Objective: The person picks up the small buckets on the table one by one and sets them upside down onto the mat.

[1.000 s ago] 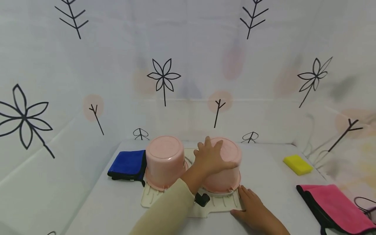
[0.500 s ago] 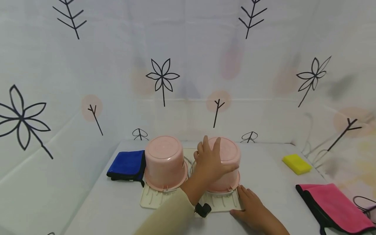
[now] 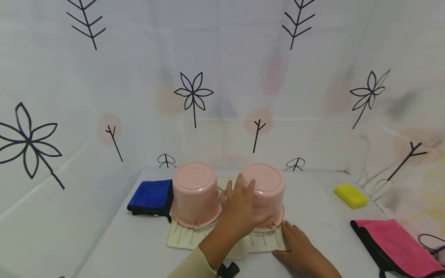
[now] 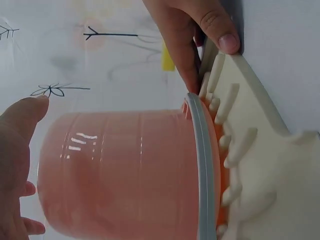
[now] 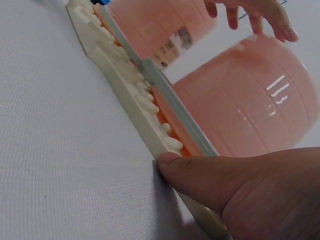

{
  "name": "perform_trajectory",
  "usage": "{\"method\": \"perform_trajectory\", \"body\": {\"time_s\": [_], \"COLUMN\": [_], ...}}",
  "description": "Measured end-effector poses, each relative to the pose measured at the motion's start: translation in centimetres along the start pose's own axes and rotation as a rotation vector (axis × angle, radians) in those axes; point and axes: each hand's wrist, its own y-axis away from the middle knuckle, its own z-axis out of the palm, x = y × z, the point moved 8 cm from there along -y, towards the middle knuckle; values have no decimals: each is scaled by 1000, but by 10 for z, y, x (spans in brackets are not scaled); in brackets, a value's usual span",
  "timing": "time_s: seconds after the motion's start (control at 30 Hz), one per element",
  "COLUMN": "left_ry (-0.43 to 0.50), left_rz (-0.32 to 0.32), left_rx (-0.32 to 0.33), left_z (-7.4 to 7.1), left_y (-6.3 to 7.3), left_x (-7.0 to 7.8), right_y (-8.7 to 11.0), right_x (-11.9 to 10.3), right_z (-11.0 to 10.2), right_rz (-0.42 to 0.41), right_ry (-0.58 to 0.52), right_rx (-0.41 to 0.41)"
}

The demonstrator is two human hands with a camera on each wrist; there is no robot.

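Two pink plastic buckets stand upside down, side by side, on a cream draining tray point(image 3: 184, 235): the left bucket point(image 3: 194, 193) and the right bucket point(image 3: 265, 197). Grey handles lie along their rims. My left hand point(image 3: 238, 212) is beside the front left of the right bucket, fingers spread; in the left wrist view, a gap separates the thumb from the bucket wall. My right hand point(image 3: 302, 247) holds the tray's front right corner, thumb point(image 5: 187, 172) against the front edge and fingers along the right side. The fingers' far ends are partly hidden in the right wrist view.
A folded blue cloth point(image 3: 151, 195) with black edging lies left of the buckets. Towards the right edge of the white table point(image 3: 323, 227) are a yellow sponge point(image 3: 351, 195) and a pink cloth point(image 3: 399, 243) with black trim. A patterned white curtain point(image 3: 222, 77) hangs behind.
My left hand has drawn back from over the right bucket's top, moving down towards me. My right hand stays at the tray's corner, and the buckets have not visibly shifted.
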Motion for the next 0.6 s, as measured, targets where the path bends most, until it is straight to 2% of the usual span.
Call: {"method": "perform_trajectory", "body": {"time_s": [0.23, 0.5, 0.6], "left_ry": [-55, 39, 39], "left_rz": [-8, -3, 5], "left_rx": [32, 64, 97], "left_z": [-18, -42, -50], "left_y": [4, 17, 24], "left_x": [-26, -42, -51], "right_y": [-9, -13, -13], "right_x": [12, 22, 25], "right_z": [4, 1, 0], "right_rz": [63, 77, 113], "right_ry": [0, 13, -10], "right_rx": [-47, -63, -66]}}
